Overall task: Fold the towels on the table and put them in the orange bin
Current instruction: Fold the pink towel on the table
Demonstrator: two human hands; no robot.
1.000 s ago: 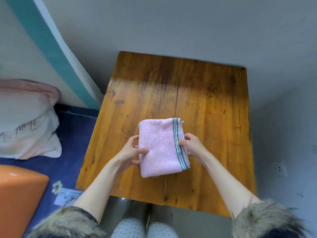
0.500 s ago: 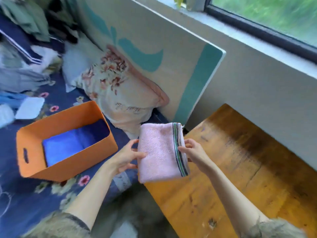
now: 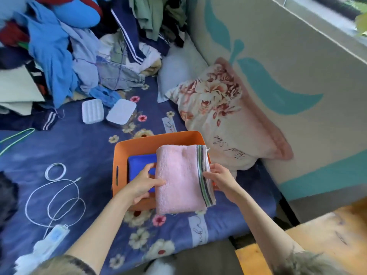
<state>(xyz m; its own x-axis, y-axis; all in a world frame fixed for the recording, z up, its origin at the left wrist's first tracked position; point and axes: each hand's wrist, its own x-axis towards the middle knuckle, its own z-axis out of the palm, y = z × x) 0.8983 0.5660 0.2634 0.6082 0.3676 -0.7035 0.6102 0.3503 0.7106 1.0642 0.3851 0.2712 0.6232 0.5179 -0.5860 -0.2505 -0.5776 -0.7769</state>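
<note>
Folded pink towel (image 3: 179, 179), striped band along its right edge, held in the air over the orange bin (image 3: 127, 153); it covers the bin's right half. Left hand (image 3: 142, 184) pinches the towel's 9 o'clock edge, thumb on top, fingers curled beneath. Right hand (image 3: 219, 178) grips the 3 o'clock edge at the stripes, fingers curled round it. Folded blue towel (image 3: 142, 160) lies inside the bin. Bin sits on a navy floral bedsheet (image 3: 83, 155). Floral pillow (image 3: 222, 114) at 1 o'clock of the bin; clothes heap (image 3: 65, 46) at 11 o'clock; white cable (image 3: 53, 197) at 9 o'clock. Wooden table (image 3: 321, 237) corner at 4 o'clock.
</note>
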